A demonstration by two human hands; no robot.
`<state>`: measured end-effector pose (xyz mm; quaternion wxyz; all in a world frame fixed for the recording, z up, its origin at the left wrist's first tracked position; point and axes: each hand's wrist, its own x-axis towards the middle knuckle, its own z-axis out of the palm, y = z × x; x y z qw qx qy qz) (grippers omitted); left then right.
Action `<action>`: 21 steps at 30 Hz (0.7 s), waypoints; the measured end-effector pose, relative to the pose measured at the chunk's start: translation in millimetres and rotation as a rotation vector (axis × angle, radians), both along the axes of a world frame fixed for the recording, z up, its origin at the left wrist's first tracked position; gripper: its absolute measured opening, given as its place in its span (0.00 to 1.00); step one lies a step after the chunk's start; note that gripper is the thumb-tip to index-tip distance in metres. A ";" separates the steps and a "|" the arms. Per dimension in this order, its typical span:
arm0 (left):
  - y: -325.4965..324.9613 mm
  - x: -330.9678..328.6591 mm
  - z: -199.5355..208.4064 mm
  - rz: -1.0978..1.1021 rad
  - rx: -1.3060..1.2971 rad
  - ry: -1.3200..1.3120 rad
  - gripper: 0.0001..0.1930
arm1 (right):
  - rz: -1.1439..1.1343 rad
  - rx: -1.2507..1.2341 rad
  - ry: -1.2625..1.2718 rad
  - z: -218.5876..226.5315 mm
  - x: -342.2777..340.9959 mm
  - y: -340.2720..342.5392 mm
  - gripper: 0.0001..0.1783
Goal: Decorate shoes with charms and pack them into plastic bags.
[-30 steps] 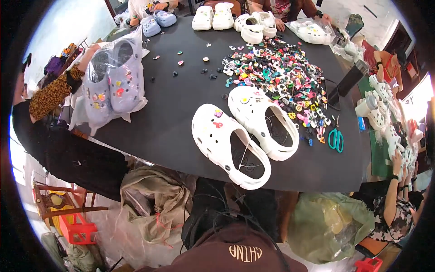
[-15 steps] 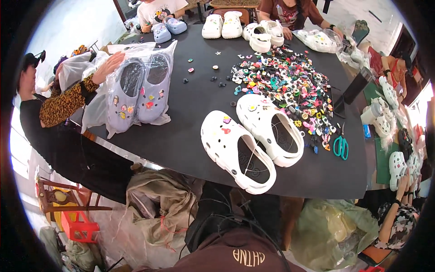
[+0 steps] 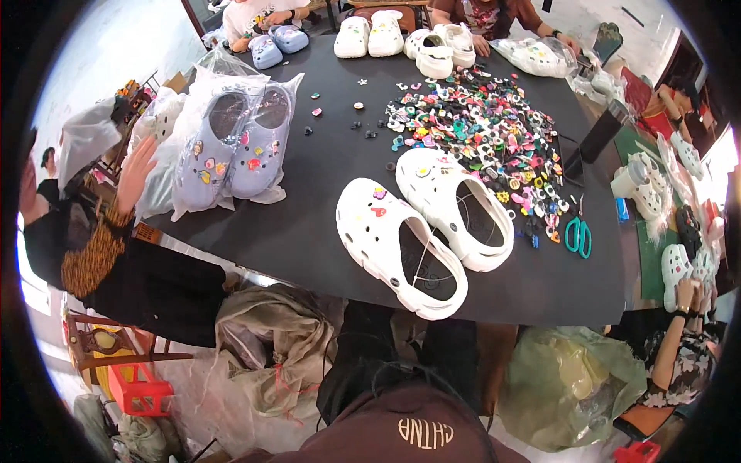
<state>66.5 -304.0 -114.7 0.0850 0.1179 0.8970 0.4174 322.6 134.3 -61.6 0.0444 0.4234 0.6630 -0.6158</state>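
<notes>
Neither of my hands shows. Closest to me on the dark table stands a pair of white clogs, toes pointing away. The left clog (image 3: 370, 221) carries a purple flower charm and a red one; the right clog (image 3: 427, 171) has a yellow-and-white flower charm. Behind them spreads a heap of colourful shoe charms (image 3: 478, 127). Teal-handled scissors (image 3: 577, 237) lie at its near right. To the left, lilac clogs with charms (image 3: 205, 171) rest in a clear plastic bag (image 3: 202, 81). A co-worker's open hand (image 3: 137, 174) is just left of the bags, apart from the lilac pair.
More white clogs (image 3: 353, 37) stand at the table's far side, with blue clogs (image 3: 265, 51) at the far left. A black cylinder (image 3: 603, 133) stands at the right. Below the table are a sack (image 3: 270, 347), a green bag (image 3: 540, 363) and a red stool (image 3: 139, 390). Several people sit around.
The co-worker's hand at the left has drawn back from the bagged lilac clogs, moving left and down. The whole view has shifted slightly; the white clogs keep their place on the table.
</notes>
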 end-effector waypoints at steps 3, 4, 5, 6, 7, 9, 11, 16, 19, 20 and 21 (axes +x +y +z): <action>-8.2 10.0 2.5 0.011 0.004 -0.033 0.17 | -0.059 -0.012 -0.045 2.4 14.9 -11.4 0.17; -11.7 14.8 3.0 0.013 0.001 -0.050 0.17 | -0.080 -0.020 -0.065 2.8 22.0 -16.2 0.17; -17.1 23.6 3.8 0.009 -0.011 -0.080 0.17 | -0.108 -0.035 -0.101 5.2 35.3 -24.4 0.17; -25.9 35.6 6.3 -0.001 -0.028 -0.121 0.17 | -0.142 -0.055 -0.148 9.2 53.7 -37.0 0.17; -33.7 46.9 8.1 -0.015 -0.048 -0.166 0.17 | -0.180 -0.075 -0.199 14.0 73.1 -49.9 0.17; -55.3 73.3 18.4 -0.042 -0.098 -0.270 0.17 | -0.255 -0.123 -0.318 29.2 109.5 -81.2 0.17; -74.9 89.6 27.9 -0.093 -0.148 -0.371 0.17 | -0.167 -0.105 -0.422 48.0 138.8 -102.3 0.18; -61.4 86.6 17.7 -0.228 -0.184 -0.508 0.18 | -0.523 -0.583 0.029 26.0 161.2 -114.9 0.22; -49.0 77.2 11.6 -0.256 -0.179 -0.530 0.18 | -0.477 -0.516 -0.075 34.7 153.2 -107.2 0.22; -44.9 75.6 9.7 -0.262 -0.174 -0.535 0.18 | -0.498 -0.512 -0.078 34.0 155.5 -108.0 0.22; -40.7 73.8 8.0 -0.267 -0.168 -0.539 0.18 | -0.467 -0.465 -0.147 32.0 158.1 -109.0 0.23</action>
